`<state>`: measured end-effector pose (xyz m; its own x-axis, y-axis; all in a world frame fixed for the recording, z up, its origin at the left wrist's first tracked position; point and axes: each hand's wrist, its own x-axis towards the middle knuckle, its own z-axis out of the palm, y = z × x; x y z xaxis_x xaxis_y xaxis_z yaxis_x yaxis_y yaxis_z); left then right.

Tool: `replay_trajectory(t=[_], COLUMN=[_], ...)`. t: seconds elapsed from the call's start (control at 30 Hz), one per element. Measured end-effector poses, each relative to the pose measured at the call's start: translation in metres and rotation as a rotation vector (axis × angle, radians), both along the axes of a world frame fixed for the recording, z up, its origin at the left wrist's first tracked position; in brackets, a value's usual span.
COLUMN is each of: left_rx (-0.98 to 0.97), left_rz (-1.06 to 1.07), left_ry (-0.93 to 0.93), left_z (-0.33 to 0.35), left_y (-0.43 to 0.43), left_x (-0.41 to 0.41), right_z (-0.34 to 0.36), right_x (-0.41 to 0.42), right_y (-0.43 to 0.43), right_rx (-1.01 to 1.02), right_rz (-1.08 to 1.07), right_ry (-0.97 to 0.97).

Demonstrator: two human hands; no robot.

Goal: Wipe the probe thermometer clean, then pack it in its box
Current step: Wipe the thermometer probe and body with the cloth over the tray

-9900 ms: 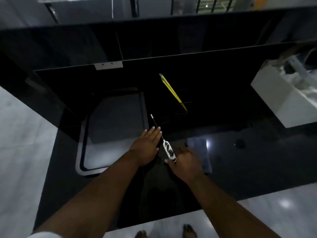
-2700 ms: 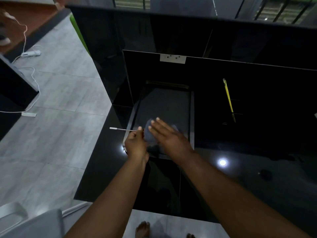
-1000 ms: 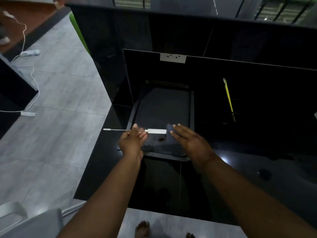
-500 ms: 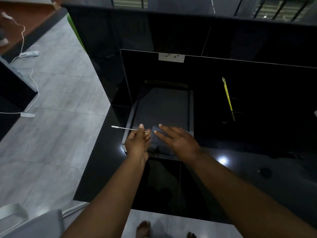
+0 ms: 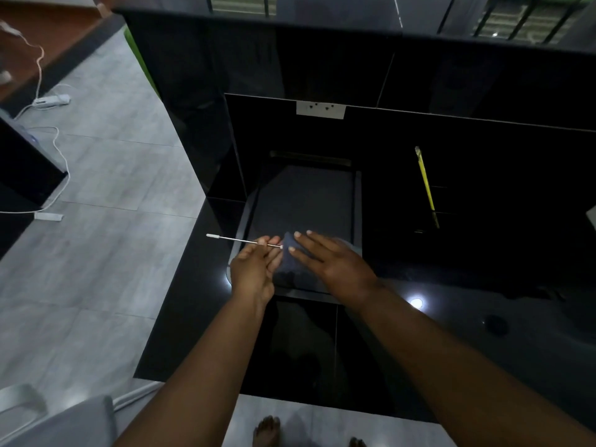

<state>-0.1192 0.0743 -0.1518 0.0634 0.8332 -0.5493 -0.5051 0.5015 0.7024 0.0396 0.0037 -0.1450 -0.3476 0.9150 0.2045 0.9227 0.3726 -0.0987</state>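
Pinch the thin metal probe thermometer point(image 5: 240, 241) firmly in the left hand point(image 5: 253, 272) while the right hand point(image 5: 333, 264) presses the dark grey cloth point(image 5: 292, 253) around its body (hidden underneath), wiping along its length.

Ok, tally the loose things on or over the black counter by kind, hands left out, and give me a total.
Probe thermometer, held over the sink: 1
Dark cloth, wrapped on it: 1
Yellow stick-like tool, on the counter: 1
Total: 3
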Motion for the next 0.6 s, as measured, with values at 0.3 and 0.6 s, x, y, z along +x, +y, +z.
replay_trajectory(t=[0.3,0.6], left_rx=[-0.026,-0.022], left_rz=[0.063,0.066], left_ry=[0.011,0.038], left_z=[-0.001,-0.002], left_y=[0.000,-0.005], left_x=[0.003,0.008], right_z=[-0.004,-0.017], right_x=[0.034,-0.003], right_y=[-0.011,-0.001], right_rx=[-0.049,0.005], right_rz=[-0.101,0.069], right_ry=[0.033,0.063])
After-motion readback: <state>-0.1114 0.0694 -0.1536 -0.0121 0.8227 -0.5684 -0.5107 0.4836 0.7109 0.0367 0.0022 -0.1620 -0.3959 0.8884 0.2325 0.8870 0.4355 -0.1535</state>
